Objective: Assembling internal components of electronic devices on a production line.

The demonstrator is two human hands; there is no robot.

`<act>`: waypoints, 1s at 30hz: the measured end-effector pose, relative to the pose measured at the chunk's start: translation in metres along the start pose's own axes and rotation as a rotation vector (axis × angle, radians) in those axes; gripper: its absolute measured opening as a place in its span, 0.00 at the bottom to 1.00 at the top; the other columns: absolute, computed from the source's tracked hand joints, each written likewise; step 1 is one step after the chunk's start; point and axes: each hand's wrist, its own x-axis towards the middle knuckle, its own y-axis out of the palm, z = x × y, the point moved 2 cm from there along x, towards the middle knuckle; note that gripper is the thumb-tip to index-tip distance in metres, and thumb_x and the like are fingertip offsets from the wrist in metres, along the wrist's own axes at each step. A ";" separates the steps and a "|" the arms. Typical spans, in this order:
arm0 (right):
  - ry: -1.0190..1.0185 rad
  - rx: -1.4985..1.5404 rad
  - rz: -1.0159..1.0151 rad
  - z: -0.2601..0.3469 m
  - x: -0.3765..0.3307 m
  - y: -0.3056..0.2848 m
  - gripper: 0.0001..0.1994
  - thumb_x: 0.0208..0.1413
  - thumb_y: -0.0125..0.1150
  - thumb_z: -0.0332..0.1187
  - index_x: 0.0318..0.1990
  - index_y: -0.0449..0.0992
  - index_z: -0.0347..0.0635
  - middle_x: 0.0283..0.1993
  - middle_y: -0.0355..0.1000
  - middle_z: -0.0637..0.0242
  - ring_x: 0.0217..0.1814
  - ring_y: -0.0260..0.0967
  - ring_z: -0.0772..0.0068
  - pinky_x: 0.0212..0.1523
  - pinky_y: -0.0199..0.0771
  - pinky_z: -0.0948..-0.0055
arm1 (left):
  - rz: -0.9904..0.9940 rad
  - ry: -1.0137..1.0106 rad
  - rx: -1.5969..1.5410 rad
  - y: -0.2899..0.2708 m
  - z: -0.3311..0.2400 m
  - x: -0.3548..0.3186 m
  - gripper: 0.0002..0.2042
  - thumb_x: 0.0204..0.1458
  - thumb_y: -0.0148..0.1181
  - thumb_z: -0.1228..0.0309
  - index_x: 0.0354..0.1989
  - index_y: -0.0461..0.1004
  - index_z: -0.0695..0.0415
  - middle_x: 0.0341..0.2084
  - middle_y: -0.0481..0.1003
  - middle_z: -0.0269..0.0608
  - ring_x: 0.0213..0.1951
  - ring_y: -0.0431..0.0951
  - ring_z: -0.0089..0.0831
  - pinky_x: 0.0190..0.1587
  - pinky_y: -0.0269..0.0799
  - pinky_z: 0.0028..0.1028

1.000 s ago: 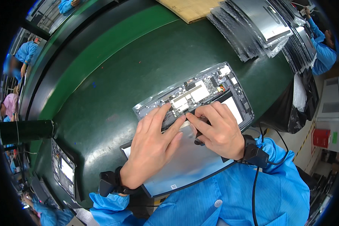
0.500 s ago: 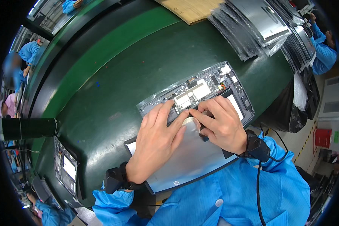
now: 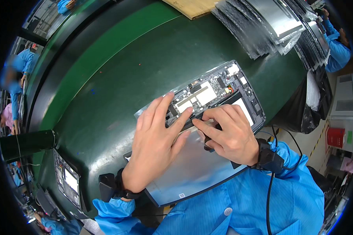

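An opened laptop base (image 3: 208,94), its circuit board bare, lies on the green table in front of me. Nearer to my body is a silver-backed display panel (image 3: 192,168), which meets the base's near edge. Over the base's left part, my left hand (image 3: 153,145) has its fingers stretched and spread, the index fingertip at the board's near edge. My right hand (image 3: 233,135) is bent in, its fingers pinched at the seam between base and panel. Whatever lies between those fingertips is too small and covered to name. A dark piece shows beneath the right fingers.
Another opened laptop base (image 3: 68,178) sits at the table's left edge, near a dark green post (image 3: 27,145). Bagged panels (image 3: 259,29) are stacked at the far right beside a cardboard sheet (image 3: 192,8). A black bag (image 3: 298,107) hangs at the right edge. Co-workers are at both sides.
The two index fingertips, close together before, are now slightly apart. My left hand has shifted a little left, and my right fingertips have moved slightly toward my body. The view has shifted slightly.
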 end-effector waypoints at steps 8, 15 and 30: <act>0.003 0.027 -0.031 0.001 -0.001 -0.002 0.36 0.20 0.76 0.26 0.50 0.83 0.42 0.46 0.73 0.66 0.45 0.71 0.61 0.45 0.68 0.62 | 0.076 0.133 0.110 -0.002 -0.002 0.005 0.23 0.54 0.68 0.65 0.60 0.79 0.48 0.68 0.66 0.41 0.68 0.63 0.49 0.65 0.63 0.47; -0.024 0.096 -0.014 -0.013 -0.007 -0.006 0.32 0.33 0.76 0.25 0.54 0.80 0.41 0.49 0.73 0.63 0.48 0.72 0.59 0.51 0.69 0.61 | -0.010 0.121 0.082 -0.009 -0.022 -0.027 0.20 0.52 0.67 0.70 0.55 0.79 0.58 0.61 0.72 0.50 0.62 0.72 0.50 0.63 0.65 0.47; 0.752 0.775 -0.055 -0.102 -0.081 -0.050 0.18 0.70 0.56 0.32 0.63 0.70 0.32 0.54 0.75 0.65 0.55 0.71 0.78 0.59 0.67 0.77 | 0.098 0.216 0.243 -0.001 -0.055 -0.077 0.49 0.38 0.69 0.33 0.52 0.71 0.73 0.58 0.69 0.71 0.64 0.67 0.62 0.67 0.61 0.50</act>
